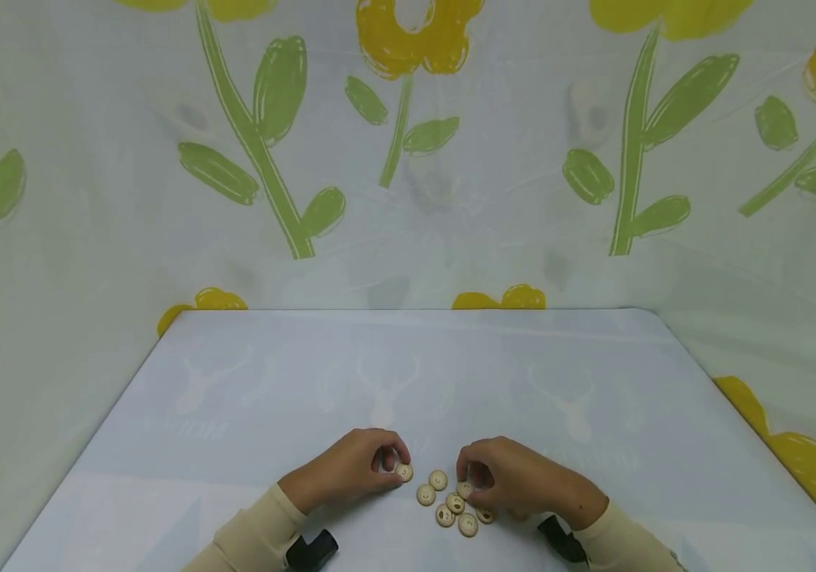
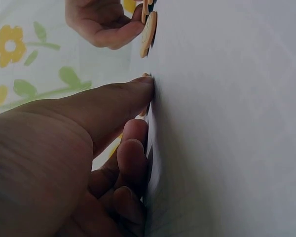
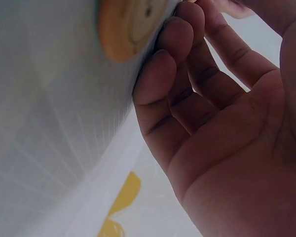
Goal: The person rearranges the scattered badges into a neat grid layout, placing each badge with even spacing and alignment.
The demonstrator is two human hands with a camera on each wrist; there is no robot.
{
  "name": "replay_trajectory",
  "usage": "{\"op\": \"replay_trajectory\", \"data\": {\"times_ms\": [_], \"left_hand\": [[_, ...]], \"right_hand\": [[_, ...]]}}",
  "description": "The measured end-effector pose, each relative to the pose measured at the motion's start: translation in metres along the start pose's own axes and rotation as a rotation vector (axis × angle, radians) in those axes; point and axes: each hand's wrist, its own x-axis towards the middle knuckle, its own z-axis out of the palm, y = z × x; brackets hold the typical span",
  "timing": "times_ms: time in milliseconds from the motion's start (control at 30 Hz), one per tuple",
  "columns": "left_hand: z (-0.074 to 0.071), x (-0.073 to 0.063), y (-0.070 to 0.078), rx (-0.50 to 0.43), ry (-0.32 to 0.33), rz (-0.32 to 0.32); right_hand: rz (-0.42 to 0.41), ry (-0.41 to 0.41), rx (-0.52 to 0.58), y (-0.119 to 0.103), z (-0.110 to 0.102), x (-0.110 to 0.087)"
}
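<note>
Several small round wooden discs with dark face-like marks lie grouped on the white table (image 1: 293, 429). My left hand (image 1: 353, 467), left of the group, pinches one wooden disc (image 1: 404, 473) between thumb and forefinger at the tabletop. To the right, my right hand (image 1: 522, 481) pinches another wooden disc (image 1: 465, 489) at the edge of the group. A disc (image 1: 485, 515) is partly hidden under the right hand. In the right wrist view, a loose disc (image 3: 133, 29) lies beside the curled fingers (image 3: 160, 76); the pinched one is hidden there.
Between the hands lie loose discs (image 1: 438, 480), (image 1: 425, 495) and others nearer the front. A white cloth (image 1: 450, 238) with yellow flowers and green leaves hangs behind and beside the table. Black wrist cameras (image 1: 312, 550) sit at both sleeves.
</note>
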Motion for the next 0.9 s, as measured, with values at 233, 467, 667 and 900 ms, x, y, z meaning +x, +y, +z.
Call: {"op": "replay_trajectory", "data": {"times_ms": [233, 467, 667, 900], "left_hand": [[-0.001, -0.002, 0.001, -0.009, -0.005, -0.008], [-0.001, 0.001, 0.000, -0.010, -0.014, 0.001], [-0.004, 0.004, 0.000, 0.002, -0.022, 0.012], [-0.005, 0.004, 0.000, 0.007, -0.016, 0.005]], "right_hand": [[0.013, -0.003, 0.027, 0.000, -0.001, 0.000], [0.007, 0.068, -0.004, 0.005, -0.005, -0.001], [-0.020, 0.151, -0.006, 0.007, -0.013, 0.001], [-0.009, 0.184, -0.022, 0.009, -0.022, 0.008]]}}
